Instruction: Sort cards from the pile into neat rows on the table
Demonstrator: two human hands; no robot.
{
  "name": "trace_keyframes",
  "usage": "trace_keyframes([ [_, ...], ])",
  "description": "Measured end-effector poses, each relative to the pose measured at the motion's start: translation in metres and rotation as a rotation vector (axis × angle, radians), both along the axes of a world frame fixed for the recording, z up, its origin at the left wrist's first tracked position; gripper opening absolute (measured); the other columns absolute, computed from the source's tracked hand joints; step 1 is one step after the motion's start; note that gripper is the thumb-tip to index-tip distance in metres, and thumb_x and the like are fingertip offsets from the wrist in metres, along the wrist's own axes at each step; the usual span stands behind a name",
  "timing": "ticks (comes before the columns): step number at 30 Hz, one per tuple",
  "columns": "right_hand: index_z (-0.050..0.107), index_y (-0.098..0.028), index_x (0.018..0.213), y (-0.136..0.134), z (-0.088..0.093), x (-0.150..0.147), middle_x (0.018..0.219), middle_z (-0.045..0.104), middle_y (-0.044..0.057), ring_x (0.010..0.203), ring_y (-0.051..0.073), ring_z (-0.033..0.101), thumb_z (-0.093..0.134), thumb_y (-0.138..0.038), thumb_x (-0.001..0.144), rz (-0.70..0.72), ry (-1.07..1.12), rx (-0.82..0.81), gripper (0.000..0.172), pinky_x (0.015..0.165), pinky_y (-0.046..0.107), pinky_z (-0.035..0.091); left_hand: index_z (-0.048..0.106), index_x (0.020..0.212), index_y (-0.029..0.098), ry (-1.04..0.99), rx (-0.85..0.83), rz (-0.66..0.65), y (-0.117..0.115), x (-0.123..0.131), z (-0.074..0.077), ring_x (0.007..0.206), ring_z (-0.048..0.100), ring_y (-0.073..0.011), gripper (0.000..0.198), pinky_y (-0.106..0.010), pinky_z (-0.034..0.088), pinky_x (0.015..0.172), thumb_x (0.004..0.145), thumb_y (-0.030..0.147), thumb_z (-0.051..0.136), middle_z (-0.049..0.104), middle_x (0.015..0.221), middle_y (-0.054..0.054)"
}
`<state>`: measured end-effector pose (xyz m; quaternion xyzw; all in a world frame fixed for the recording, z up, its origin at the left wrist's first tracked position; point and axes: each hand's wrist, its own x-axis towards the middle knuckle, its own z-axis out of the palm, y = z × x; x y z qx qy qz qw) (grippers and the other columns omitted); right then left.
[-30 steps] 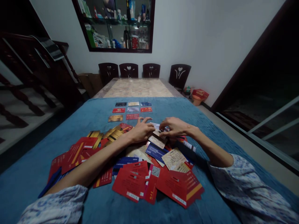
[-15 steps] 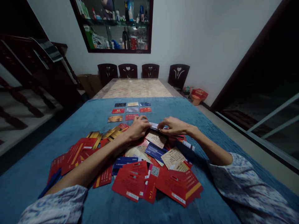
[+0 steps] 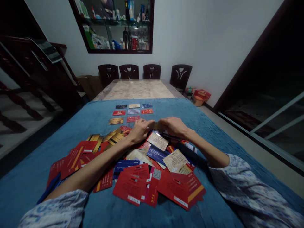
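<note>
A plastic card (image 3: 156, 126), dark brownish on the face toward me, is held up between both hands above the far edge of a spread pile. My left hand (image 3: 142, 129) pinches its left end. My right hand (image 3: 174, 126) is closed at its right end, the fingertips partly hidden. Below lie a cream card (image 3: 158, 141), a blue card (image 3: 157, 154) and several overlapping red cards (image 3: 129, 189). Gold cards (image 3: 114, 139) are by my left forearm. Beyond my hands, cards lie in rows, among them a gold card (image 3: 116, 121) and a red card (image 3: 133, 119).
A blue cloth (image 3: 99, 110) covers the near part of the table, with its bare patterned top (image 3: 142, 89) beyond. Dark chairs (image 3: 129, 72) stand at the far end. A red bag (image 3: 201, 94) sits on the floor to the right.
The card between my hands has turned from a pale face with a dark edge to a brownish face. My right hand has shifted slightly left and up, nearer my left hand.
</note>
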<state>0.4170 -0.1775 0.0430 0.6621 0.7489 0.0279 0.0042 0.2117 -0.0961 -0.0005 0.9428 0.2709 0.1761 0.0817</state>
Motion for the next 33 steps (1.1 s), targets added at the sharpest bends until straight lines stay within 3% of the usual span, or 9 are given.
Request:
trace_keyframes([
  [6,0.065,-0.029,0.132,0.001,-0.009,-0.002,0.115,0.073,0.011,0.097,0.025,0.068,0.042,-0.029,0.102,-0.052,-0.043,0.032,0.037,0.069,0.03,0.039,0.054,0.143,0.02,0.005,-0.023,0.029,-0.002,0.002,-0.004,0.116,0.058,-0.0295,0.054,-0.049,0.04,0.103,0.091,0.011,0.047,0.07,0.129,-0.012],
  [14,0.06,-0.02,0.132,-0.002,-0.01,-0.007,0.117,0.064,0.015,0.103,0.026,0.061,0.043,-0.026,0.1,-0.014,-0.033,0.033,0.037,0.072,0.032,0.039,0.059,0.138,0.021,-0.012,-0.031,0.065,-0.001,0.003,-0.004,0.108,0.06,-0.0304,0.055,-0.049,0.043,0.097,0.086,0.009,0.047,0.073,0.12,-0.013],
  [25,0.056,-0.017,0.135,0.002,-0.016,-0.005,0.121,0.057,0.018,0.104,0.028,0.052,0.057,-0.026,0.092,0.004,-0.016,0.089,0.045,0.075,0.033,0.035,0.056,0.141,0.018,0.046,-0.049,0.12,-0.009,0.006,0.006,0.116,0.057,-0.0332,0.053,-0.052,0.041,0.097,0.089,0.01,0.045,0.069,0.126,-0.015],
  [33,0.057,-0.014,0.13,0.001,-0.016,-0.002,0.122,0.059,0.019,0.105,0.029,0.049,0.052,-0.027,0.094,0.065,-0.07,0.175,0.038,0.076,0.034,0.033,0.053,0.142,0.018,0.085,-0.035,0.139,-0.013,0.008,0.017,0.12,0.054,-0.0337,0.053,-0.052,0.04,0.098,0.089,0.015,0.049,0.067,0.127,-0.016],
])
